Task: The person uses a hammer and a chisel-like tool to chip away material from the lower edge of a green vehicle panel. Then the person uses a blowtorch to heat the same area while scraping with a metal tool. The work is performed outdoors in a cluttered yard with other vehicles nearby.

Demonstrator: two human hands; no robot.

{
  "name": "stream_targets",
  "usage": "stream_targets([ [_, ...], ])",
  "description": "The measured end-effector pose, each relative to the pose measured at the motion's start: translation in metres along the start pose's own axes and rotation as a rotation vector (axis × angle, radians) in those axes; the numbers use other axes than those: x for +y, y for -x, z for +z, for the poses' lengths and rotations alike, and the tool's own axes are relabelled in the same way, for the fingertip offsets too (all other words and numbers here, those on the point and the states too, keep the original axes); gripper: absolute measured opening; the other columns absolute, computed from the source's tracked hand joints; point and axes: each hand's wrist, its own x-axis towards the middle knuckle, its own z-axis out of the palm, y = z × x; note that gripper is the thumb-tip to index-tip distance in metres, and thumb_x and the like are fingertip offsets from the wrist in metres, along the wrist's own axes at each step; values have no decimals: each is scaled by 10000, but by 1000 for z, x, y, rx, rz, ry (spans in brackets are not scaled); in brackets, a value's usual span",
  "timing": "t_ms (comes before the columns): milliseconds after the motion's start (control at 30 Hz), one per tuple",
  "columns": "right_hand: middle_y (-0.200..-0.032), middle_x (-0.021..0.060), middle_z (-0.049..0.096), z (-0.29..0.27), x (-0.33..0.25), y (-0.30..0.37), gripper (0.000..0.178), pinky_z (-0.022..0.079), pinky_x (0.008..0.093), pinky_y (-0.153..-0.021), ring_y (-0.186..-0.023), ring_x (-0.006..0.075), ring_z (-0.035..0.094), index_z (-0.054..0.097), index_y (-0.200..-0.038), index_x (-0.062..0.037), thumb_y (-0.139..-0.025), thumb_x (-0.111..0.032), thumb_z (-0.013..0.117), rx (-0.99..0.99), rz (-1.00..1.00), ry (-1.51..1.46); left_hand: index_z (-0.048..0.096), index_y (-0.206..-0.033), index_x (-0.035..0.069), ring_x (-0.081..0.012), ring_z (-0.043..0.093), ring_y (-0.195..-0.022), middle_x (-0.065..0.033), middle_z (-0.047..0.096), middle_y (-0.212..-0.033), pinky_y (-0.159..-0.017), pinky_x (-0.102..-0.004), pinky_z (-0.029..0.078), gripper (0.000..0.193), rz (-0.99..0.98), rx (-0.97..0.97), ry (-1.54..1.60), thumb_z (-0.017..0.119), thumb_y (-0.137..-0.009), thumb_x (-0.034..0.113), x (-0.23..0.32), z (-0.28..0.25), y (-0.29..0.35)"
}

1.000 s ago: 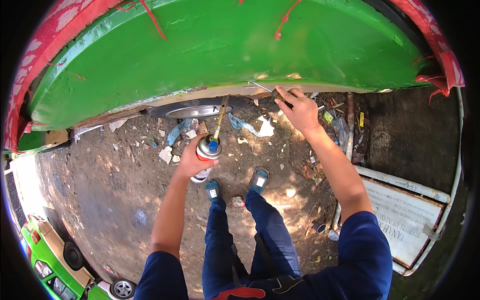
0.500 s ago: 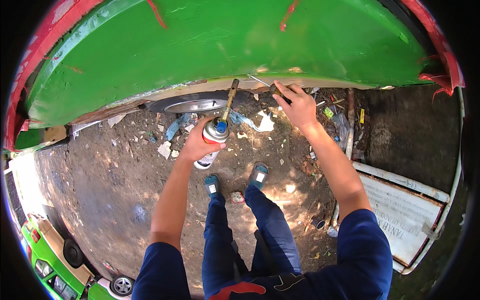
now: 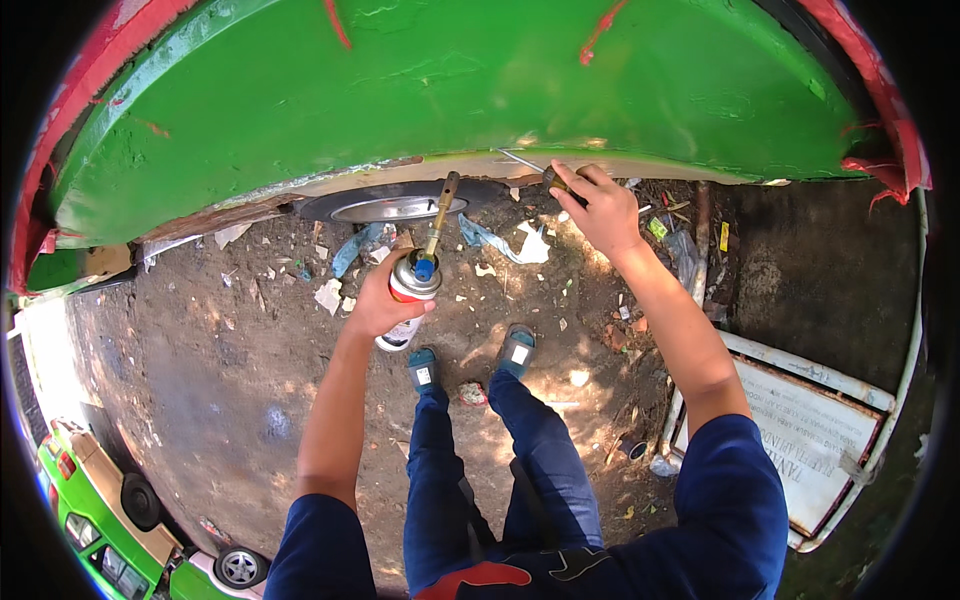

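Left hand [image 3: 380, 300] is wrapped around a gas torch can [image 3: 408, 290], its brass nozzle [image 3: 440, 210] aimed up at the lower edge of the green car panel [image 3: 450, 90]. Right hand [image 3: 600, 205] pinches a thin metal rod [image 3: 520, 160] against that same edge. A wheel [image 3: 385, 205] sits underneath, and litter is scattered on the dirt ground [image 3: 200, 340].

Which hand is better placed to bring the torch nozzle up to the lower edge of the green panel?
Left. The left hand already grips the torch canister, nozzle pointing up just below the green panel. The right hand is busy pinching a thin rod against that edge.
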Motion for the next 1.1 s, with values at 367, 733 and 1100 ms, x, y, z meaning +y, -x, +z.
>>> stream_targets([
  [367, -832, -6, 611, 4, -3, 10, 353, 531, 345, -527, -584, 221, 623, 725, -1179, -266, -838, -357, 746, 9, 50, 34, 520, -1298, -14, -165, 630, -1028, -103, 670, -1120, -954, -323, 487, 801, -12, -18, -65, 905, -624, 188, 6, -7, 6],
  [733, -842, -3, 633, 16, -42, -2, 361, 532, 343, -520, -613, 213, 644, 729, -1180, -240, -828, -313, 759, 23, 27, 32, 505, -1322, -38, -164, 623, -1033, -100, 662, -1128, -957, -324, 483, 851, -46, 9, -18, 912, -608, 181, 1, -21, 14],
  [1100, -911, 61, 675, -1, -16, 11, 371, 537, 353, -655, -740, 255, 669, 720, -1203, -196, -847, -294, 760, -73, 243, -119, 498, -1341, -23, -166, 621, -1062, -106, 656, -1161, -974, -331, 478, 848, -63, 11, 18, 900, -615, 151, 8, -23, 25],
])
